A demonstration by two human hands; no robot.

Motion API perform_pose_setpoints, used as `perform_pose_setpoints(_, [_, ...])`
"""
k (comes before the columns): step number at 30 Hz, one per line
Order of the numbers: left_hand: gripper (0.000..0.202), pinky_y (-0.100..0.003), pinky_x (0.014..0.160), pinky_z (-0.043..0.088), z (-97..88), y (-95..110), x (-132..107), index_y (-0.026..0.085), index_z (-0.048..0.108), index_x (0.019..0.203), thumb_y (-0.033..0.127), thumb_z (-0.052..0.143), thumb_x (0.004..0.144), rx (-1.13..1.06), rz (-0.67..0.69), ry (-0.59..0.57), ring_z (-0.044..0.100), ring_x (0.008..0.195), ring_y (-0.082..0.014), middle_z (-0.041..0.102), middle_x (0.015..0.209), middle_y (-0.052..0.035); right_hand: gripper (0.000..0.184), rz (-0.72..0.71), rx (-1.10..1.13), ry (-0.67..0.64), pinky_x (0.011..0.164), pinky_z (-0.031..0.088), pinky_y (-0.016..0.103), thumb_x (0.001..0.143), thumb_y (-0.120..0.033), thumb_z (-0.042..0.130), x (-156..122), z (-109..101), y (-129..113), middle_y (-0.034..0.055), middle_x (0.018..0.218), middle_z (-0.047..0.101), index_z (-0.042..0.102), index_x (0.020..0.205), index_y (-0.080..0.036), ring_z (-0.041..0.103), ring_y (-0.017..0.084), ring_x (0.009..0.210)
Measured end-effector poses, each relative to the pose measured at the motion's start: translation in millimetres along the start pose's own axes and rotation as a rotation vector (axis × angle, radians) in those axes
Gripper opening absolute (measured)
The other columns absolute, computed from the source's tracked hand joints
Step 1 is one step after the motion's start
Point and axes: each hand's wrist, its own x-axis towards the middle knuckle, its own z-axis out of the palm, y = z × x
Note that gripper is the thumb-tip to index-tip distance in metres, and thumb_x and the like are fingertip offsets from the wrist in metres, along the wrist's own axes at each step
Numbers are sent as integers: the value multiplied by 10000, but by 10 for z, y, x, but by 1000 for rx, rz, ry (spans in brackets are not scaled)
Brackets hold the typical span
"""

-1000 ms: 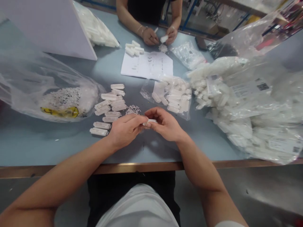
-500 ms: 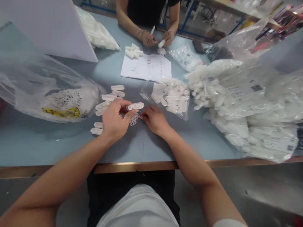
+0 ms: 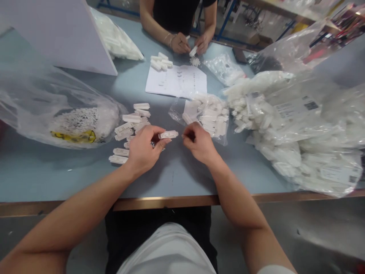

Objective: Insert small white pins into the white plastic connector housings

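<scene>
One white plastic strip (image 3: 168,134) | left hand (image 3: 142,147) pinching | right hand (image 3: 199,143) curled nearby

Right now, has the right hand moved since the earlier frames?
Yes. The right hand has shifted rightward in view and lifted off the table, closer to the clear plastic bag of white parts, which has stayed put.

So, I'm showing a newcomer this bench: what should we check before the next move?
1. Left hand gripping the white plastic strip: ok.
2. Right hand holding a part: cannot tell, its fingers hide any.
3. Loose strips lying separate: not ok, some overlap.
4. Clear bag of white parts apart from the right hand: cannot tell, they look very close.
5. Other person's hands away from these hands: ok, across the table.
</scene>
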Motion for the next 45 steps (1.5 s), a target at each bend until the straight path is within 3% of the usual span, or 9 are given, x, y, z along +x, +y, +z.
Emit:
perform_pose_setpoints(3, [292,-318,754,527,22,-3,-15,216,708,1011,481,685,891,-2,45,-45,665,762,-201,733,875,-42,116,-22,119,141,734,498,311,882,-234,593,-39,-71,-36,12,899,703,662,975,-219,622,158,775])
perform_pose_setpoints(6, [297,-321,763,524,42,-5,-25,210,711,995,488,690,892,8,89,-92,663,758,-204,731,865,-43,92,-101,152,194,763,510,300,945,-241,597,-107,-98,-111,6,927,724,687,962,-236,650,147,811])
perform_pose_setpoints(12, [319,-312,758,523,69,-26,-48,185,710,1001,489,654,924,48,211,-98,679,800,-212,741,867,-57,107,-252,64,152,741,516,286,985,-205,561,-203,-42,-204,7,923,726,663,990,-239,657,140,797])
perform_pose_setpoints(16, [301,-314,762,524,86,-46,-75,185,701,1001,470,616,952,60,262,-87,686,828,-212,748,903,-59,115,-372,66,119,864,516,350,981,-187,558,-190,27,-180,26,959,718,652,967,-251,653,184,953])
perform_pose_setpoints(19, [267,-320,768,524,93,-46,-91,194,698,1000,442,611,954,53,272,-97,685,835,-213,747,913,-56,77,-327,127,88,876,511,359,975,-229,599,-185,54,-180,18,938,703,660,937,-258,642,187,963])
perform_pose_setpoints(28, [284,-299,750,516,99,-39,-110,195,699,1016,465,650,940,51,292,-66,674,799,-193,736,873,-42,110,15,210,138,671,497,288,931,-281,619,-241,34,-179,-4,881,735,677,1016,-244,652,138,731])
perform_pose_setpoints(31, [288,-298,745,513,101,-42,-115,194,697,1011,469,647,942,51,294,-68,669,786,-189,733,869,-41,99,-7,193,141,737,521,300,931,-248,612,-240,13,-186,-6,886,747,685,999,-244,673,144,776])
perform_pose_setpoints(37, [251,-296,720,508,91,-18,-118,193,689,983,431,609,966,9,318,-65,669,768,-184,728,856,-41,78,-232,93,103,874,529,341,960,-268,629,-210,8,-208,29,970,707,704,951,-248,654,179,945])
perform_pose_setpoints(45, [185,-301,722,513,72,12,-133,194,691,982,357,608,954,17,316,-74,679,795,-191,731,869,-42,75,-262,70,63,889,537,372,967,-271,619,-227,31,-191,41,990,680,691,954,-258,641,197,971])
